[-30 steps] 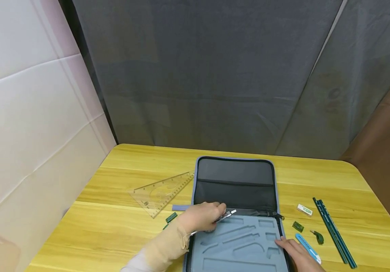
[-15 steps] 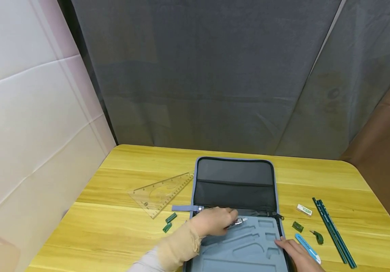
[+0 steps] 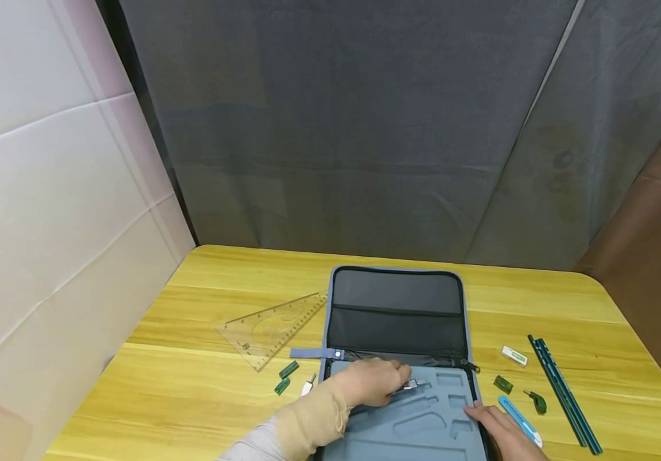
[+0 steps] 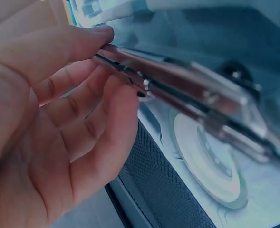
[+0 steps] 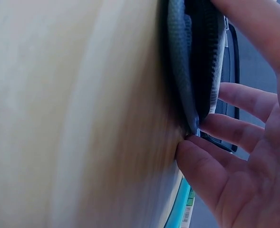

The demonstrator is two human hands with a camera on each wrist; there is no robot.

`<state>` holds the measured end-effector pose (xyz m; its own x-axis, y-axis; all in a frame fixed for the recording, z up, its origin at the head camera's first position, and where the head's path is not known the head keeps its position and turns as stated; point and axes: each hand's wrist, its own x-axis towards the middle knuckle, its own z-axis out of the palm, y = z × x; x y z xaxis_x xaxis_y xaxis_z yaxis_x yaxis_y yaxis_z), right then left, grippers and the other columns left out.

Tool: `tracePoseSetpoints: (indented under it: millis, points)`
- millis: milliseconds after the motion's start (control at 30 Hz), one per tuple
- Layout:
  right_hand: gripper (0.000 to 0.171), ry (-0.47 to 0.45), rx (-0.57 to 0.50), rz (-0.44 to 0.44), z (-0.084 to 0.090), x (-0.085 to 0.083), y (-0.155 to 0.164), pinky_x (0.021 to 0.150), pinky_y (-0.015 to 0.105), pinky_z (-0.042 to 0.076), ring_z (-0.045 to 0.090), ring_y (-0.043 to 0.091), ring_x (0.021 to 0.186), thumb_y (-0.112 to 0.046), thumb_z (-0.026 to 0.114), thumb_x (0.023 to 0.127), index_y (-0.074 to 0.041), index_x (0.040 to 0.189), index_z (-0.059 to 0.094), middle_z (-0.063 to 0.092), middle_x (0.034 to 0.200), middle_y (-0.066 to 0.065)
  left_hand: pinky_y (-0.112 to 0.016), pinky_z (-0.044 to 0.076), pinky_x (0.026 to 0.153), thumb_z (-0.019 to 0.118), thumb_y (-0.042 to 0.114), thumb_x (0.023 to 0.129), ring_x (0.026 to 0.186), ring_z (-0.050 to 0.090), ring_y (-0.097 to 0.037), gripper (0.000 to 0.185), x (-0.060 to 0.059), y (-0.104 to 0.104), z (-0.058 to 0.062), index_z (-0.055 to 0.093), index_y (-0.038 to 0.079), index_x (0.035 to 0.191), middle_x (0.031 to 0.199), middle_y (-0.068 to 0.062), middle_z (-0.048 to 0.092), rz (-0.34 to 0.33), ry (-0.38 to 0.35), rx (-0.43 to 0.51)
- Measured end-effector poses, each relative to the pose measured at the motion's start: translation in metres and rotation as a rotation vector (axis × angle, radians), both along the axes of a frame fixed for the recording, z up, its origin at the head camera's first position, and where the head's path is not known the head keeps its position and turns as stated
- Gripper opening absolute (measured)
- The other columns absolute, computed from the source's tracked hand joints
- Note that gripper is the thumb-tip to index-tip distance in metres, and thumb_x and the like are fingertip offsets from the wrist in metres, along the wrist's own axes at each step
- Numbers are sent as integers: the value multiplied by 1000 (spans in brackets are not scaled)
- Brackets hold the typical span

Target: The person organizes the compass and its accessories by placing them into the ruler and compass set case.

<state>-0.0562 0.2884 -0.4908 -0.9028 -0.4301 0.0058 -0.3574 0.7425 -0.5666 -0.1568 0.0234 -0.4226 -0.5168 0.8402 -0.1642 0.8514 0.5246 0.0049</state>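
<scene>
Showing what the head view hides, fingers (image 4: pixel 106 95) pinch a compass (image 4: pixel 187 90).

The left hand (image 3: pixel 372 382) has been carried rightward and a little nearer across the foam insert (image 3: pixel 423 416) of the open case — from its left edge to above the upper slots. The metal compass (image 3: pixel 414 385) gripped in its fingers has been brought along, its tip now well inside the insert. A small silver piece (image 3: pixel 308 385) — hidden earlier by the hand — is now uncovered on the table (image 3: pixel 192 384) beside the two green pieces (image 3: pixel 284 378).
</scene>
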Motion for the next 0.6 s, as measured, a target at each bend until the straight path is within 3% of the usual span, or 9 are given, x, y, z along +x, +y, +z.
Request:
tracePoseSetpoints:
  millis: [300,600]
  points:
    - [70,-15,-4,-10,1,0,-1,78,42,47,46,42,106,-40,72,74,0,126,47,50,116,9,-18,42,54,66,15,81,64,54,-7,20,1,2,-1,52,17,95,87,5,55,8,-41,5]
    - [70,-2,5,-6,1,0,-1,79,42,46,47,40,107,-41,72,73,0,125,47,50,117,9,-21,43,55,65,15,82,68,57,-10,23,2,7,-1,51,17,101,93,3,55,57,-92,-27]
